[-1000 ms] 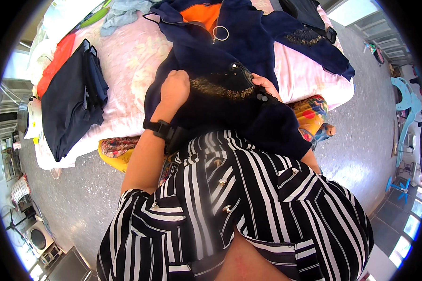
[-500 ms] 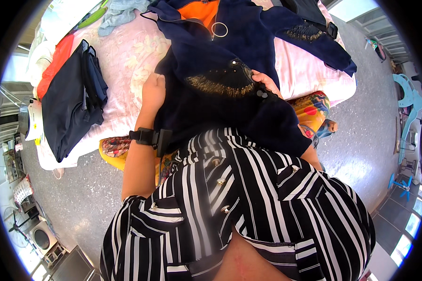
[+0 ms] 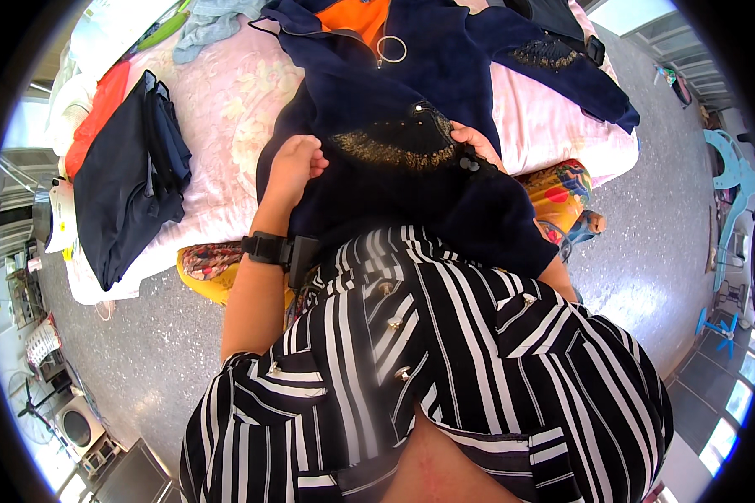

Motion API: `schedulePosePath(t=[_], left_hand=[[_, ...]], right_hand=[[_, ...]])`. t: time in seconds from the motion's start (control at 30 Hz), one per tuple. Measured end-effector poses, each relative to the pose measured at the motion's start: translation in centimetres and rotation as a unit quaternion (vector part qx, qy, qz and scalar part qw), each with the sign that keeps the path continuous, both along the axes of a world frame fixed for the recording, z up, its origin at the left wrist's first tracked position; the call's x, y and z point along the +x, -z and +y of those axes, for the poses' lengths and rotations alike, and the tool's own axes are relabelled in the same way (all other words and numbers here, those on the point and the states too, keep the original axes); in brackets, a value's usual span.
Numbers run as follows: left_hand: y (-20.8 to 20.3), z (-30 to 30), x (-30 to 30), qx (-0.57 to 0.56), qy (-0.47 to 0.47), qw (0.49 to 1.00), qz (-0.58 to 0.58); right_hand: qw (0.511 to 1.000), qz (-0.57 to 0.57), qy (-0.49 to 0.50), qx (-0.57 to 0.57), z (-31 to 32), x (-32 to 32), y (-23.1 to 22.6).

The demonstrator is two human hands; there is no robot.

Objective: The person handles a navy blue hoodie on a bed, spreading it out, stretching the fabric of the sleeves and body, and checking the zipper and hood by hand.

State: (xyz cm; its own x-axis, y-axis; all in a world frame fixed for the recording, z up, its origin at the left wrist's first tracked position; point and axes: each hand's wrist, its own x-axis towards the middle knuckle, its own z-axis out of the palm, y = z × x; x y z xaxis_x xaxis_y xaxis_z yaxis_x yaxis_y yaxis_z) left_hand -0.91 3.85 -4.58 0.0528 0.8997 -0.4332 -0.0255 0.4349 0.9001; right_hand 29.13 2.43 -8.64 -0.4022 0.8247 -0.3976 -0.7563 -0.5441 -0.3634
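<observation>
A navy blue sweatshirt (image 3: 369, 92) lies in front of me, its lower part drawn onto my lap. It has an orange lining, a zip with a large ring pull (image 3: 392, 49), and a gold wing-shaped decoration (image 3: 398, 149) on the sleeve folded across it. My right hand (image 3: 476, 144) grips the cloth at the right end of that decoration; the sleeve covers much of the forearm. Over the left side of the sweatshirt is my left hand (image 3: 300, 162), its fingers curled in with nothing visible in them. A black strap with a small box (image 3: 281, 251) circles the left wrist.
The sweatshirt rests on a pink floral bedspread (image 3: 218, 109). Folded black trousers (image 3: 126, 184) lie at the left, beside a red cloth (image 3: 101, 109). A grey-blue cloth (image 3: 214, 29) sits at the far left. The other sleeve (image 3: 570, 75) stretches to the right edge.
My left hand has moved right, from the sweatshirt's left edge to over its cloth. That edge now spreads farther left. The right hand stays nearly in place.
</observation>
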Motion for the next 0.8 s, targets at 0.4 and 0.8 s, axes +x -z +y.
schedulePosePath(t=[0.4,0.8], left_hand=[[1.3,1.1,0.4,0.036,0.082,0.987,0.137],[1.2,0.2,-2.0,-0.048,0.01,0.993,-0.109]], right_hand=[[0.998,-0.003,-0.059,0.034,0.1,-1.2,-3.5],[0.997,0.0,-0.065,0.038,0.3,-1.1,-3.3]])
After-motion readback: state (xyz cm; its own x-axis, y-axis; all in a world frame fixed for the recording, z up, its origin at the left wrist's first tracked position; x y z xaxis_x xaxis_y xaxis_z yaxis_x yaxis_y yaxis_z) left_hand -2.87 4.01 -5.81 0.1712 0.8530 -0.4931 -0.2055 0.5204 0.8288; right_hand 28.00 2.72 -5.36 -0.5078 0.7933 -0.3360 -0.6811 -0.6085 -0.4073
